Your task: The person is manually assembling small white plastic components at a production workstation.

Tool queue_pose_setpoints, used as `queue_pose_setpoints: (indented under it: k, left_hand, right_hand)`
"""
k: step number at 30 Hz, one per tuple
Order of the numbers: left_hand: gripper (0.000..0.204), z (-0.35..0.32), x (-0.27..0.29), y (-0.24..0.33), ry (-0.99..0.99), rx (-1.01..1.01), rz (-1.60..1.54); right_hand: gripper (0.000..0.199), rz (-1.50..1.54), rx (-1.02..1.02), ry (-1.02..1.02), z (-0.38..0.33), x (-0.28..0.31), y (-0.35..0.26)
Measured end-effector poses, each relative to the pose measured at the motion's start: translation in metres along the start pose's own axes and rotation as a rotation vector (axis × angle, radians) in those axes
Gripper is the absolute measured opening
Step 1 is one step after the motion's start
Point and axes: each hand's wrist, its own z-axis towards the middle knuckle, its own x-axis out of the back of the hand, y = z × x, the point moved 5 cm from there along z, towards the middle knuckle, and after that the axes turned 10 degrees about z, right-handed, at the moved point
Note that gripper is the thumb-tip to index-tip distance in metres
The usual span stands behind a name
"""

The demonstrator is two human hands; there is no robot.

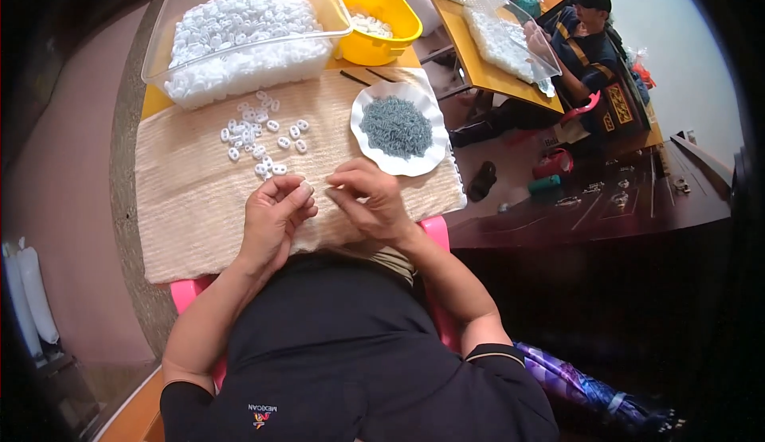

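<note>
1. The left hand has its thumb and forefinger drawn close in a pinch; whether a small piece sits between them I cannot tell.
2. The right hand faces it, just beside, thumb and forefinger also nearly together and the other fingers curled – what, if anything, they grip is too small to make out.
3. Loose white pieces, oval with two holes, lie scattered on the cloth beyond the left hand. They look like hard plastic: light, stiff, probably a little slippery, unlikely to break. A pinch across the long edges should suit, leaving both holes free.
4. Small grey screws, as they appear, are heaped on a white plate just beyond the right hand. Each would be thin, rigid and easy to drop – best taken by fingertips around the middle.
5. A clear tub full of similar white pieces stands farther off, with a yellow tub beside it.
</note>
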Motion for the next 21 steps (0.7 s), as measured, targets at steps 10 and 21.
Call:
queue_pose_setpoints:
  k: [10,21]
  left_hand:
    - [0.013,-0.001,0.0,0.0,-0.019,-0.015,0.039]
    - [0.013,0.0,0.0,-0.001,-0.024,-0.021,0.071]
  right_hand:
    - [0.025,-0.883,0.016,-0.013,-0.016,0.095,-0.012]
    - [0.03,-1.145,-0.01,-0.254,-0.013,0.097,-0.009]
